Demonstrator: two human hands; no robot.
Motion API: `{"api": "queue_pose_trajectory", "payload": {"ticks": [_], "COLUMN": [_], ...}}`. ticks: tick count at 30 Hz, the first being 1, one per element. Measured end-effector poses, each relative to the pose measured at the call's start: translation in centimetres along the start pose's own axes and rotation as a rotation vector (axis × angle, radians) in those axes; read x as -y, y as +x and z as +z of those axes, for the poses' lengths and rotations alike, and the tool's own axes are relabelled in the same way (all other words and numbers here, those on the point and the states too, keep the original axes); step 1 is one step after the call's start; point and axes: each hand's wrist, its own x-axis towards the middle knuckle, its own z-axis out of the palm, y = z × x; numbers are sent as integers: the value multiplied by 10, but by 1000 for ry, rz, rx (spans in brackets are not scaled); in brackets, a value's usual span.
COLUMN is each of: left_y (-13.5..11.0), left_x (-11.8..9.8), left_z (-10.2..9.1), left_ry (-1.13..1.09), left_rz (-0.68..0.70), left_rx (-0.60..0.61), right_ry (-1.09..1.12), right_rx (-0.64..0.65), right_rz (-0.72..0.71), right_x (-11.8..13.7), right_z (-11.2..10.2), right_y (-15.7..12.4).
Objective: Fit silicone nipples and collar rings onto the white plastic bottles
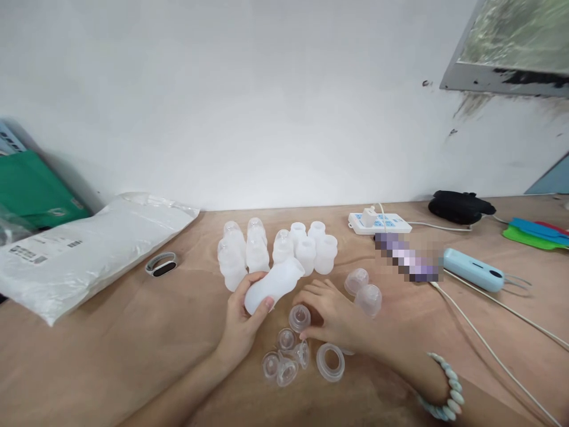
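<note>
My left hand [242, 311] is wrapped round a milky-white baby bottle body [274, 284], tilted with its open neck up and to the right. Between the thumb and fingers of my right hand [329, 311] is a clear nipple in a collar ring [300, 318]. Just below it several loose clear nipples [287, 370] lie in a cluster, and a clear collar ring [331, 362] lies flat to their right. Two clear domed caps [368, 300] rest beyond my right wrist. Behind my hands stand white bottles with clear tops [232, 261] and open-necked white bottles [326, 255].
A white plastic parcel [98, 249] and a fitness band [161, 265] lie to the left. On the right are a power strip [393, 223], a light-blue device [473, 270], cables, a black case [461, 206] and coloured flat sheets [536, 233]. A wall [267, 107] closes the back.
</note>
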Motion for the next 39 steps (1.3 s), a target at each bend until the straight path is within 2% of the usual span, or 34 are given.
{"api": "queue_pose_trajectory", "payload": {"ticks": [2, 4, 9, 11, 17, 21, 24, 27, 30, 36, 39], "left_y": [0, 1, 2, 3, 3, 5, 5, 4, 4, 5, 4], "left_x": [-1, -2, -4, -5, -10, -7, -6, -8, -10, -9, -8], "left_z": [0, 1, 1, 1, 1, 0, 0, 1, 2, 4, 3], "left_ry": [8, 14, 18, 17, -3, -23, -26, -13, 0, 18, 23], "left_rz": [-3, -6, -30, -34, -49, -68, -68, -54, -44, -46, -40], "left_rx": [4, 6, 4, 13, 108, 145, 159, 166, 171, 158, 165], "right_ry": [-26, 72, 374, 456, 449, 456, 462, 402, 393, 494, 525], "right_rx": [-1, -76, -517, -584, -408, -335, -341, -382, -354, -257, -281], "right_rz": [-20, -29, 8, -18, -172, -210, -171, -15, 101, -55, 68], "right_x": [1, 0, -11, -14, -11, -12, -14, -14, -13, -11, -11], "right_z": [1, -3, -25, -32, -40, -41, -36, -29, -30, -41, -36], "right_y": [1, 0, -4, -6, -8, -6, -5, -5, -6, -10, -8]}}
